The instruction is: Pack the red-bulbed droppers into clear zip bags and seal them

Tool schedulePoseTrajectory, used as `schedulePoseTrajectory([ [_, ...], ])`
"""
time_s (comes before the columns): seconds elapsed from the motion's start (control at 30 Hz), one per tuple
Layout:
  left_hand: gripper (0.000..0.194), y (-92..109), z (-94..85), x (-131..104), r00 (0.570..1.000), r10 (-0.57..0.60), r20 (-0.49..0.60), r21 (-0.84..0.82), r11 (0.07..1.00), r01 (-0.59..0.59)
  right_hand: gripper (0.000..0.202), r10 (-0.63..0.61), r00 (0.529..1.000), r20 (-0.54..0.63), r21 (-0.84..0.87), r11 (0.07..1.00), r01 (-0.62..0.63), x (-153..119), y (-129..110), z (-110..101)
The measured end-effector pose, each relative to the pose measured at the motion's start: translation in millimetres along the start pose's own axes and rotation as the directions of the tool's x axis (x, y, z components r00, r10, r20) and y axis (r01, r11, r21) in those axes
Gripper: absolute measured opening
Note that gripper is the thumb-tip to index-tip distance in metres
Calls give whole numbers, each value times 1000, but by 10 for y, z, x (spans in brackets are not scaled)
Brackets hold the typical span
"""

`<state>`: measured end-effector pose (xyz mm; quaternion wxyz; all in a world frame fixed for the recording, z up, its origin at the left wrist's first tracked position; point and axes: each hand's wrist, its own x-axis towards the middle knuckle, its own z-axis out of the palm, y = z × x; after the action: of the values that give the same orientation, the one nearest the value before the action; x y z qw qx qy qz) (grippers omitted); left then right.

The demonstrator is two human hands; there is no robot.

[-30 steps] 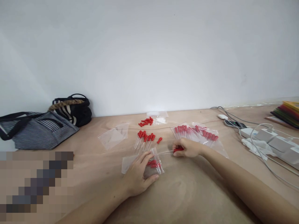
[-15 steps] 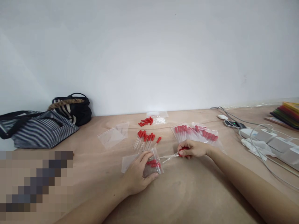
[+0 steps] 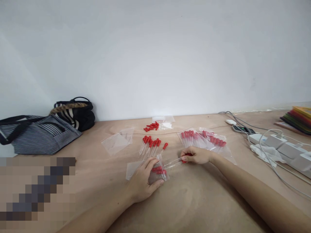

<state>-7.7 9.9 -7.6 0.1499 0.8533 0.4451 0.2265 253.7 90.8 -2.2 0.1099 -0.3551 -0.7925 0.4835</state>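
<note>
My left hand [image 3: 144,179] lies over a clear zip-lock bag [image 3: 164,176], gripping it between spread fingers at the far edge and the thumb at the near edge. Red bulbs of droppers show inside this bag. My right hand [image 3: 195,155] is closed around the red bulbs of several droppers [image 3: 174,162]. Their clear stems point left, with the tips at the bag's mouth; whether the tips are inside I cannot tell. Beyond my left hand lie several loose droppers [image 3: 151,144] with red bulbs. Behind my right hand are filled bags of droppers [image 3: 190,139].
Loose red bulbs [image 3: 151,126] and clear tubes [image 3: 165,125] lie near the wall. Flat clear bags [image 3: 116,143] are left of centre. A striped bag [image 3: 46,136] stands at far left. Chargers [image 3: 290,149] and cables are at right, near a stack of coloured sheets [image 3: 297,119].
My right hand has moved slightly left with the droppers, whose stems are now more closely aligned and nearer the bag's mouth. My left hand has stayed nearly still on the bag.
</note>
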Motion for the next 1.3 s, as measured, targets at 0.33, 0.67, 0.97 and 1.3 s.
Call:
schedulePoseTrajectory([
  [0.33,51,-9,9,-5,1000,8,13,-1,1000,-8,33,163,983,-79,266,954,-137,80,16,107],
  [0.67,50,3,11,-5,1000,17,-13,34,999,-16,38,63,984,-164,361,933,1,205,-155,475],
  [0.97,48,5,30,10,998,42,-37,47,998,-40,38,80,957,-280,450,891,57,332,-92,528],
  [1.3,48,4,37,8,998,54,-36,70,996,-51,38,93,938,-335,493,866,90,424,-227,652],
])
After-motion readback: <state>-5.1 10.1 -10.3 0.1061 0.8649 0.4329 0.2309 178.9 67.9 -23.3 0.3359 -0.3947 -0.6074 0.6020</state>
